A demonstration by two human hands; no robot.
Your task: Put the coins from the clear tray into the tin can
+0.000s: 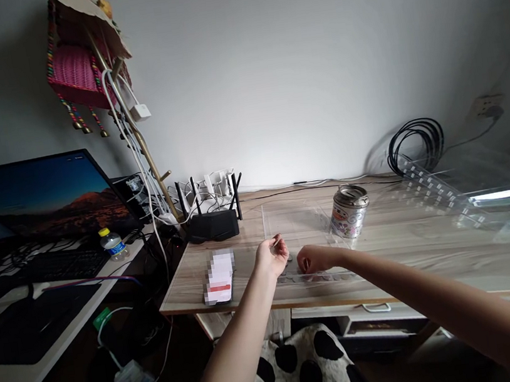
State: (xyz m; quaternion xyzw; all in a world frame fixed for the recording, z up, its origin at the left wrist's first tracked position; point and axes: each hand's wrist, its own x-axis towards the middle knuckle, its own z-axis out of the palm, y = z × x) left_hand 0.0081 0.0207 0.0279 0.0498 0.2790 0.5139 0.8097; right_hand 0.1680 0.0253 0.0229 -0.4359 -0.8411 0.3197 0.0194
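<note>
Above the front of a clear plastic tray or sheet (294, 217) on the desk, my left hand (272, 255) is raised, its fingers curled in with the thumb close to them. What it holds, if anything, is too small to make out. Just to its right, my right hand (314, 259) reaches down to the clear plastic with bent fingers pressed together; their tips are partly hidden. Several small, flat, dark round pieces (290, 258) lie around and below both hands, too small to name surely. Behind my right hand stands a printed tin can (349, 211) with a metal lid.
Left of my hands lies a phone (219, 277) near the desk's front edge, with a black router (212, 225) behind. Clear plastic panels (474, 198) and coiled black cable (416, 146) occupy the right side. A monitor (42, 199) and bottle (113, 244) stand on the left desk.
</note>
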